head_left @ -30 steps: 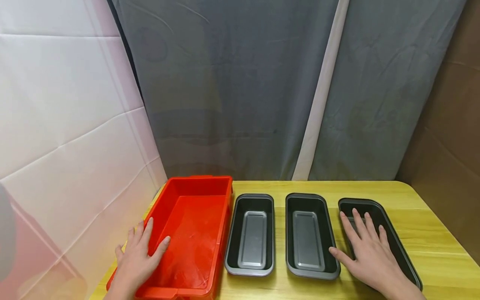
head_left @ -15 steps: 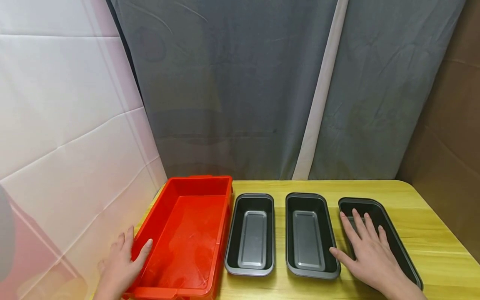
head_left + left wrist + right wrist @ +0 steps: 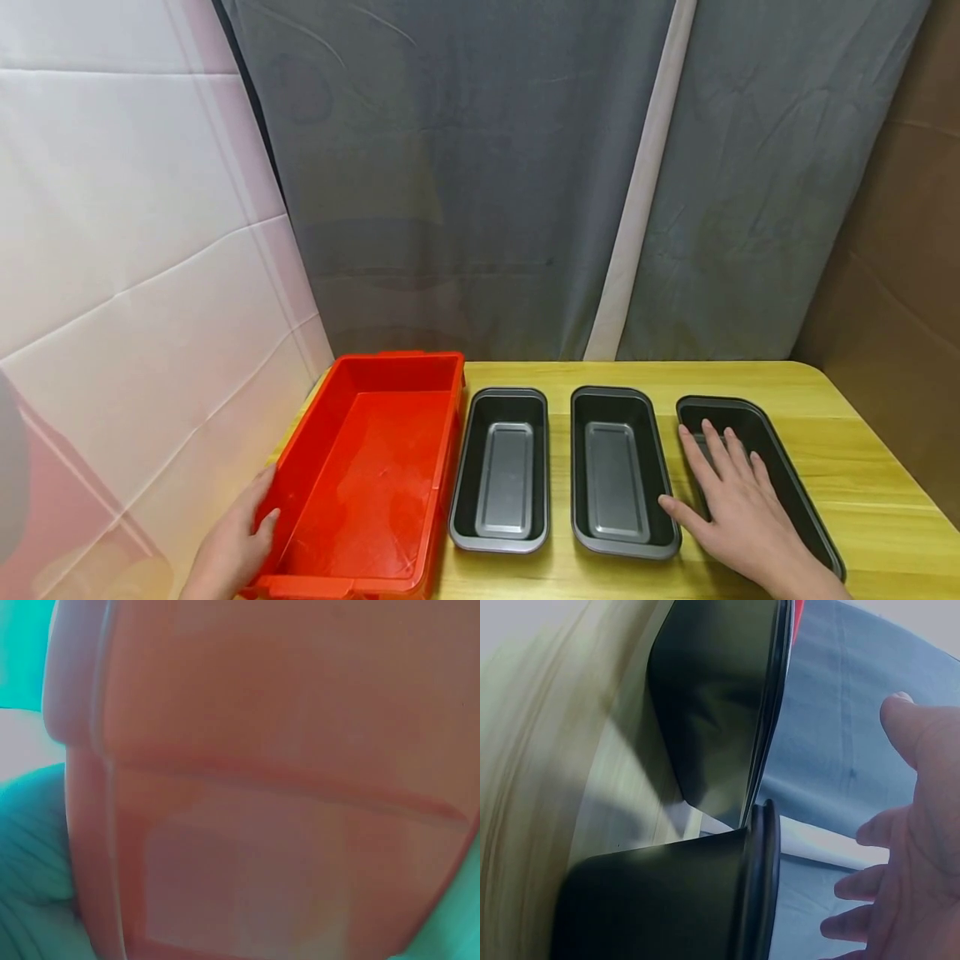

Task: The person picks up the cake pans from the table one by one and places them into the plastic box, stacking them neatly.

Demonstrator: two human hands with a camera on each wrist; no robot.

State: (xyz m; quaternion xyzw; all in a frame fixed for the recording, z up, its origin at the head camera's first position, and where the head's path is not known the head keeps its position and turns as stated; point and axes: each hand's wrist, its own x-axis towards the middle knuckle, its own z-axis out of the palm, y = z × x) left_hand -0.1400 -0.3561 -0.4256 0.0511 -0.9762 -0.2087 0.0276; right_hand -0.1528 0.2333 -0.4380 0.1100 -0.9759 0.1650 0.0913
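Note:
A red plastic tray [image 3: 375, 492] stands at the left of the table. My left hand [image 3: 232, 533] holds its near left rim, the thumb on the inner side and the fingers going down outside. In the left wrist view the tray's wall [image 3: 285, 855] fills most of the picture, with part of the hand [image 3: 34, 862] beside the rim at lower left; the fingertips are hidden. My right hand [image 3: 742, 517], fingers straight and spread, is over the rightmost dark loaf pan [image 3: 780, 467]. In the right wrist view the hand [image 3: 930, 847] is apart from the pan rims.
Two more dark loaf pans stand between tray and right hand: one next to the tray [image 3: 506, 483], one in the middle [image 3: 618, 483]. All rest on a yellow wood-grain table [image 3: 847, 467]. Grey curtains [image 3: 465, 183] hang behind, a white sheet [image 3: 135, 192] at left.
My left hand has moved left and down from over the tray to its left rim, fingers now going down outside it. The right hand has barely moved.

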